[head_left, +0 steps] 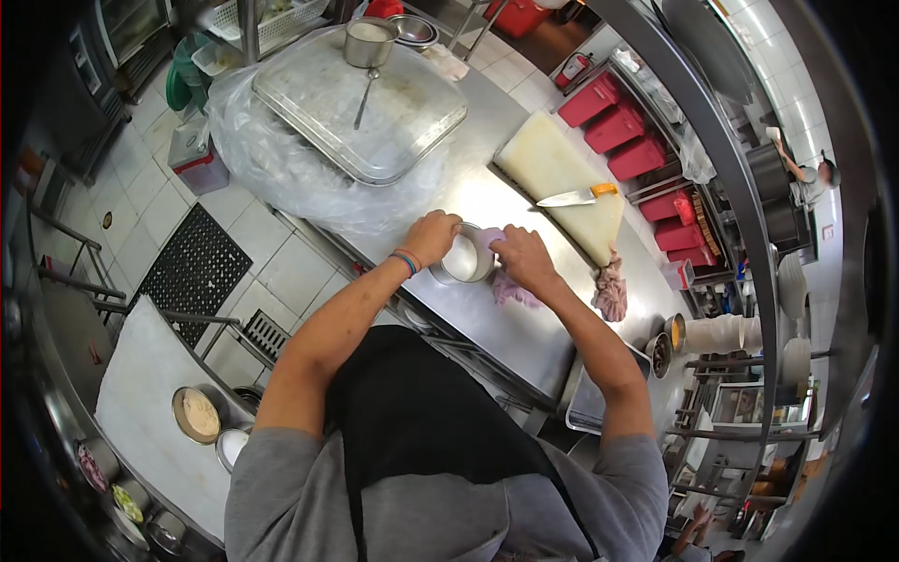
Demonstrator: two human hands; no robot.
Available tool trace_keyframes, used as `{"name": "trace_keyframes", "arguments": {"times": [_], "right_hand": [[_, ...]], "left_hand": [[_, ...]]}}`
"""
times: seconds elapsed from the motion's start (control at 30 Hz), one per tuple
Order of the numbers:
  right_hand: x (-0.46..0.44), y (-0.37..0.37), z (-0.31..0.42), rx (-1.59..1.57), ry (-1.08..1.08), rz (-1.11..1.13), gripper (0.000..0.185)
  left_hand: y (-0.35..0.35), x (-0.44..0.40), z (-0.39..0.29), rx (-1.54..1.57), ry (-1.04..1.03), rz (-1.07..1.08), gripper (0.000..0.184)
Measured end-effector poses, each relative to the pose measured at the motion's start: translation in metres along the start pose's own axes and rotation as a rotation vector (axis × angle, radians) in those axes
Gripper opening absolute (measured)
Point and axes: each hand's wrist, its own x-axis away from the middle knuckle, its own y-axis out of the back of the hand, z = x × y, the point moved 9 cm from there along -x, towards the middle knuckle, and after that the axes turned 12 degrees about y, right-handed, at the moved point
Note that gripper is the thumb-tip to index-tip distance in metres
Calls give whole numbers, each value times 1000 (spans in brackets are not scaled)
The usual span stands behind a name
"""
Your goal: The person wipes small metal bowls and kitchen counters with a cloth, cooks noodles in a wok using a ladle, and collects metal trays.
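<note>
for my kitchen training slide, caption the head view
Two bare hands at a metal pot on a steel counter, knife nearby

Both bare forearms reach forward over the apron, elbows bent outward; the bare left hand (pixel 433 238), colored bands on its wrist, curls its fingers inward, and the bare right hand (pixel 523 257) faces it, knuckles up, fingertips pinched together

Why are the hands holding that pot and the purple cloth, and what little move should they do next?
Perhaps slide the cloth gently along the outside of the metal pot. The right hand holds it by the rim, and the left hand can steady the other side. White stuff is inside, so I'd keep the cloth out.
</note>
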Motion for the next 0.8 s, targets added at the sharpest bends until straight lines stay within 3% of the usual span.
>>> {"name": "trace_keyframes", "arguments": {"times": [0.2, 0.3, 0.43, 0.53, 0.63, 0.73, 0.8], "right_hand": [[-7, -32, 15, 235, 13, 188, 15], [7, -39, 24, 65, -130, 239, 20], [10, -43, 36, -235, -385, 510, 39], [16, -34, 38, -564, -515, 619, 36], [37, -46, 11, -1320, -471, 266, 36], [60, -28, -23, -1117, -599, 264, 31], [55, -10, -34, -727, -501, 160, 27]], "left_hand": [[-17, -6, 2, 5, -49, 8, 15], [-12, 3, 1, 36, 13, -47, 16], [-12, 19, 7, 99, 112, -240, 14], [-13, 41, 9, 172, 180, -362, 15], [-36, 56, 35, 494, 360, -235, 19], [-16, 86, 18, 618, 603, 200, 26], [5, 64, 21, 246, 332, -38, 30]]}}
